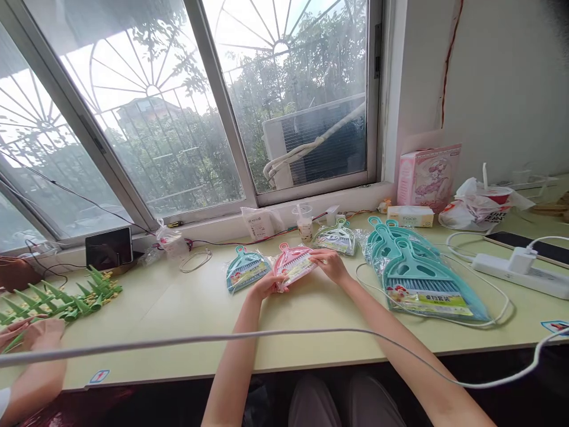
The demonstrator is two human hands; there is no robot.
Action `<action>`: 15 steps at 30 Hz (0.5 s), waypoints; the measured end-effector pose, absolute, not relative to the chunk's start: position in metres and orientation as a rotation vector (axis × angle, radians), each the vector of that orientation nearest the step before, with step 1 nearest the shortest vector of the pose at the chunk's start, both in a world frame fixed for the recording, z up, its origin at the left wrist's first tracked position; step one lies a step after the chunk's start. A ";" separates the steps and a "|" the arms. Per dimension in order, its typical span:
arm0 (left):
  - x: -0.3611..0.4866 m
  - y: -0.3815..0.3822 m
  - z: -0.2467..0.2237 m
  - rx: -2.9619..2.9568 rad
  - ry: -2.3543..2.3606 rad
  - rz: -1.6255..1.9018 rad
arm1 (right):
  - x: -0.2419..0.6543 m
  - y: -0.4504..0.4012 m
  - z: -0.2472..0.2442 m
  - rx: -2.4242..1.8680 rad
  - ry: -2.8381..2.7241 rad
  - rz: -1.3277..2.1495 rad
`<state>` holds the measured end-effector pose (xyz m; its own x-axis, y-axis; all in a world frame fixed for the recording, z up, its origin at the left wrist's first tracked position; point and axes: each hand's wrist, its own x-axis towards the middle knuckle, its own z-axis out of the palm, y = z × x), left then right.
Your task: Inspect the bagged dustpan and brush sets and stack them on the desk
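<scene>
Our left hand (268, 285) and right hand (329, 265) curl partly closed, gripping opposite sides of the pink dustpan set (294, 265), probably to steady its slick wrapper.

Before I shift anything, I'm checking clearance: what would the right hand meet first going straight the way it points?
The pink packaged brush set, which the right hand already touches; beyond it, depth makes the line hard to judge.

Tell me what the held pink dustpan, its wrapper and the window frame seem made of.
Pink dustpan: probably moulded plastic, smooth and evenly coloured. Wrapper: clear, shiny film, likely plastic, going by its glints and creases. Window frame: probably aluminium, dull grey with straight, slim sections; painted metal is possible.
</scene>
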<state>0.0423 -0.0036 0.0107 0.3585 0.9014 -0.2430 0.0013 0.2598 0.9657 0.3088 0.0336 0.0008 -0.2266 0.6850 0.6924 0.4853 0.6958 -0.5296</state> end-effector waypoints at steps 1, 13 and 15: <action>0.043 -0.004 0.012 1.138 1.022 0.785 | 0.308 0.035 0.000 -0.928 -1.883 0.278; 0.036 -0.016 0.021 1.251 1.095 0.752 | 0.302 0.040 -0.013 -0.874 -1.618 0.877; 0.035 -0.016 0.021 1.274 1.106 0.740 | 0.303 0.037 -0.013 -0.890 -1.579 1.008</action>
